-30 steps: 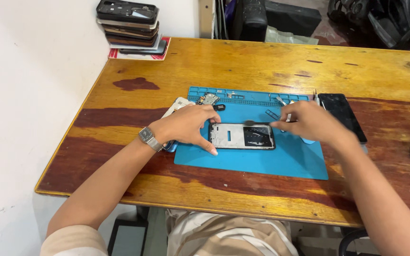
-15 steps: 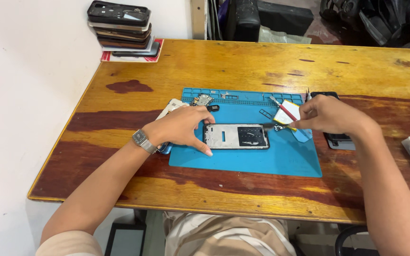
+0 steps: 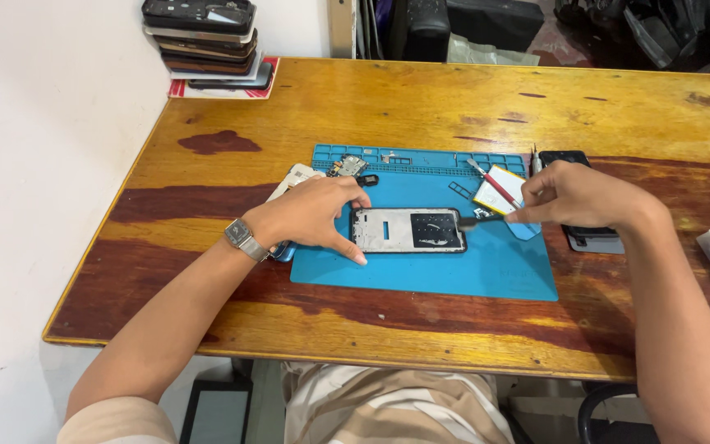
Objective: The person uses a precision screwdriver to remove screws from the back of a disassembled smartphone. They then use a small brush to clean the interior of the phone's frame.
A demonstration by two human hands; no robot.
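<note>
Lying flat in the middle of the blue mat [image 3: 486,271], the open phone frame [image 3: 408,229] was pinned at its left end by the left hand [image 3: 315,215], fingers spread wide. Just right of the frame, the right hand [image 3: 578,195] pinched a thin dark tool [image 3: 480,219], its tip touching the frame's right end.

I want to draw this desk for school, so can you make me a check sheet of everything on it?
Surface: glossy wooden table with dark stains, blue rubber work mat on it.
Job's things: opened phone frame flat on the mat; thin dark tool at its right end.
Clutter: yellow flat battery, small circuit board, dark phone right of the mat, stack of phones at the far left corner.
Grips: left hand steadies the frame's left end; right hand pinches the tool.
Cables: nothing seen.
Surroundings: white wall on the left, dark bags behind.
</note>
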